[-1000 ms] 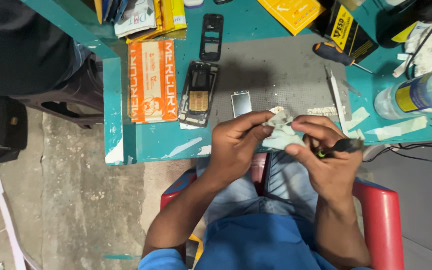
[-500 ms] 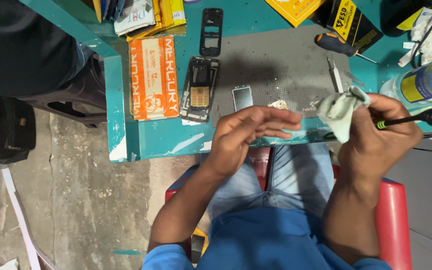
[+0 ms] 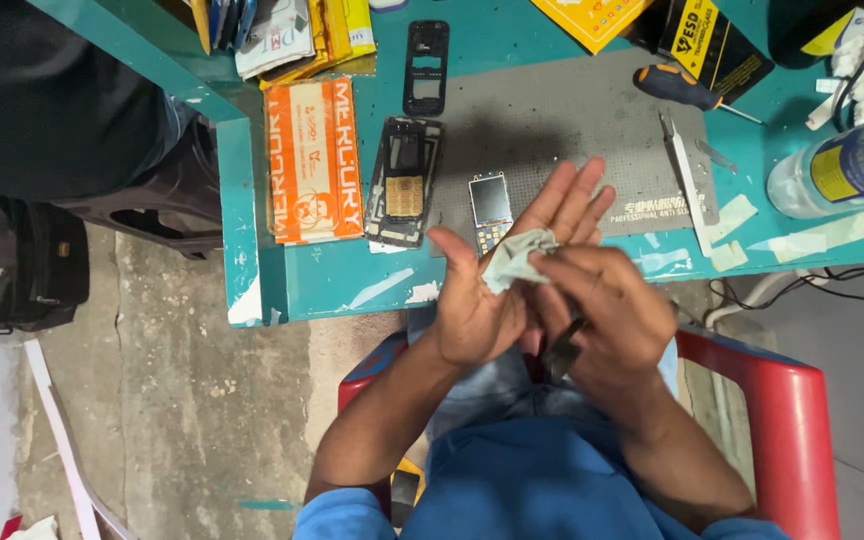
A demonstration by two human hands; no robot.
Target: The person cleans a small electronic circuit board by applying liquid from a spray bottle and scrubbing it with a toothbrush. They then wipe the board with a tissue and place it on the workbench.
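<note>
My left hand (image 3: 497, 290) is spread flat, palm up, fingers pointing to one o'clock, with the crumpled cloth (image 3: 512, 258) lying on it. Soft, light stuff, I'd say; it bunches anywhere, so pinch a fold. My right hand (image 3: 602, 310) is curled over it from four o'clock, fingertips pressing the cloth into the palm, a dark slim tool (image 3: 564, 350) tucked underneath.

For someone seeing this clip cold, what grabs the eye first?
The two hands at centre: the left hand lies palm-up and open, the right hand presses a crumpled pale cloth onto it. Behind them, on the teal bench, lie a stripped phone frame on a grey mat and a bright orange box to its left.
</note>
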